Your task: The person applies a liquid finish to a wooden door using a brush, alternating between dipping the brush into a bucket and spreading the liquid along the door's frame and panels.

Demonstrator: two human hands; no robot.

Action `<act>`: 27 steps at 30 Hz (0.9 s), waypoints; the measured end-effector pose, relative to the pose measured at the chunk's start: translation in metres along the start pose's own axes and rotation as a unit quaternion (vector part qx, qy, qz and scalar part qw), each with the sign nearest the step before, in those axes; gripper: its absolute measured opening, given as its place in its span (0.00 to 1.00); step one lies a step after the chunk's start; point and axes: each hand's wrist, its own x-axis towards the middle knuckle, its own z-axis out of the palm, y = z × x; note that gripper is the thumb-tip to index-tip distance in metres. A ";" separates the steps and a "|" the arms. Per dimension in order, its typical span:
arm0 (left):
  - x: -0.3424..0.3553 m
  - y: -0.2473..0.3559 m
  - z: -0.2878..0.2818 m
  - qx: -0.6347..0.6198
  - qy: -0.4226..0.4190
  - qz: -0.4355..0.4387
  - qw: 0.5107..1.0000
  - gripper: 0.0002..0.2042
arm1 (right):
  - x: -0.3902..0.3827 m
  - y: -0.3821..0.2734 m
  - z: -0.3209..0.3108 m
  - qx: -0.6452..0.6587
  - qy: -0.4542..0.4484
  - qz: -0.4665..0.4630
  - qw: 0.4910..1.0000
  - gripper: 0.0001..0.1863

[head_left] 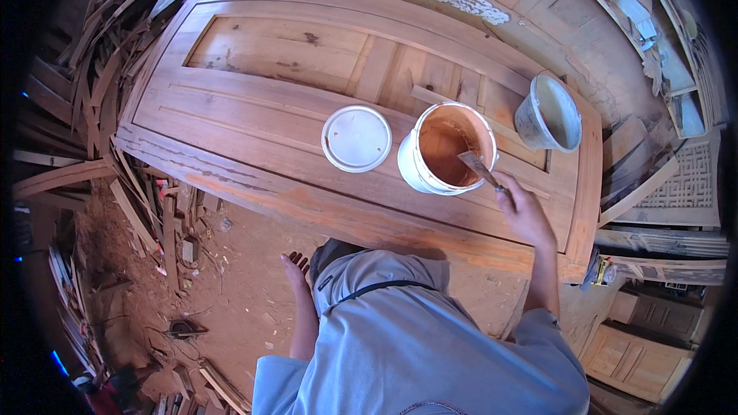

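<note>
Your right hand (pixel 523 211) is clenched around the handle of a flat brush (pixel 478 167), whose bristles dip into the white bucket (pixel 442 150) of orange-brown stain. That bucket stands on the wooden door (pixel 254 100) lying flat before you, toward its right end and close to the near edge. Just left of the bucket, its round white lid (pixel 357 138) lies flat on the door (apart from the bucket, though only narrowly). A grey bucket (pixel 549 114) sits tilted near the door's far right corner. Your left hand (pixel 296 269) hangs released below the near edge, fingers loose, holding nothing, above the sawdust-strewn floor (pixel 231 284).
</note>
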 end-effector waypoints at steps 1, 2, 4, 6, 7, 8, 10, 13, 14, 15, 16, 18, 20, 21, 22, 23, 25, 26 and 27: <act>0.003 -0.002 0.000 0.004 -0.001 0.001 1.000 0.39 | -0.002 0.003 0.010 -0.062 0.006 -0.011 0.998 0.22; 0.006 -0.003 -0.001 0.008 -0.003 0.002 1.000 0.39 | -0.006 0.006 0.023 -0.125 0.012 -0.021 0.992 0.23; 0.011 -0.006 -0.001 0.013 0.002 -0.008 1.000 0.39 | -0.017 0.003 0.035 -0.182 0.016 -0.014 0.983 0.26; 0.014 -0.007 -0.005 0.017 0.003 -0.011 1.000 0.40 | -0.038 -0.008 0.022 -0.193 -0.013 0.006 0.981 0.25; 0.014 -0.006 -0.008 0.021 0.005 -0.010 1.000 0.40 | -0.046 -0.016 0.013 -0.198 -0.025 0.014 0.980 0.25; 0.014 -0.006 -0.011 0.026 0.007 -0.009 1.000 0.40 | -0.051 -0.018 0.001 -0.183 -0.044 0.025 0.982 0.24; 0.018 -0.010 -0.008 0.036 -0.003 -0.015 0.999 0.40 | -0.057 -0.017 -0.037 -0.190 -0.129 0.020 0.973 0.24; 0.024 -0.011 -0.010 0.036 -0.001 -0.015 0.999 0.40 | -0.039 -0.026 -0.065 -0.089 -0.110 0.012 0.990 0.22; 0.024 -0.010 -0.010 0.034 -0.001 -0.012 0.999 0.40 | -0.031 -0.023 -0.073 -0.074 -0.088 0.023 0.993 0.22; 0.024 -0.009 -0.009 0.031 0.000 -0.010 0.999 0.40 | -0.022 -0.021 -0.079 -0.060 -0.066 0.033 0.995 0.22; 0.023 -0.006 -0.006 0.030 -0.001 -0.007 1.000 0.40 | -0.013 -0.018 -0.083 -0.159 -0.053 0.007 0.986 0.22; 0.019 -0.002 -0.003 0.025 -0.002 -0.002 1.000 0.39 | 0.006 -0.010 -0.084 -0.351 -0.027 -0.048 0.935 0.23; 0.018 0.000 -0.002 0.014 0.008 0.001 1.000 0.39 | 0.021 0.012 -0.080 -0.335 -0.038 -0.089 0.937 0.23; 0.015 -0.002 0.000 0.009 0.011 -0.001 1.000 0.39 | 0.025 0.020 -0.077 -0.328 -0.047 -0.106 0.938 0.23; 0.012 -0.005 0.003 0.008 0.006 -0.006 1.000 0.39 | 0.027 0.024 -0.075 -0.339 -0.042 -0.110 0.933 0.23; 0.010 -0.008 0.005 0.007 0.000 -0.010 1.000 0.40 | 0.027 0.027 -0.073 -0.351 -0.038 -0.113 0.929 0.22; 0.007 -0.010 0.000 0.008 0.010 -0.015 1.000 0.40 | 0.031 0.023 -0.067 -0.361 -0.041 -0.120 0.924 0.21; 0.002 -0.013 -0.001 0.011 0.017 -0.021 1.000 0.40 | 0.032 0.020 -0.067 -0.365 -0.050 -0.117 0.922 0.21; 0.002 -0.017 -0.005 0.014 0.025 -0.025 0.999 0.40 | 0.033 0.015 -0.066 -0.368 -0.058 -0.114 0.921 0.21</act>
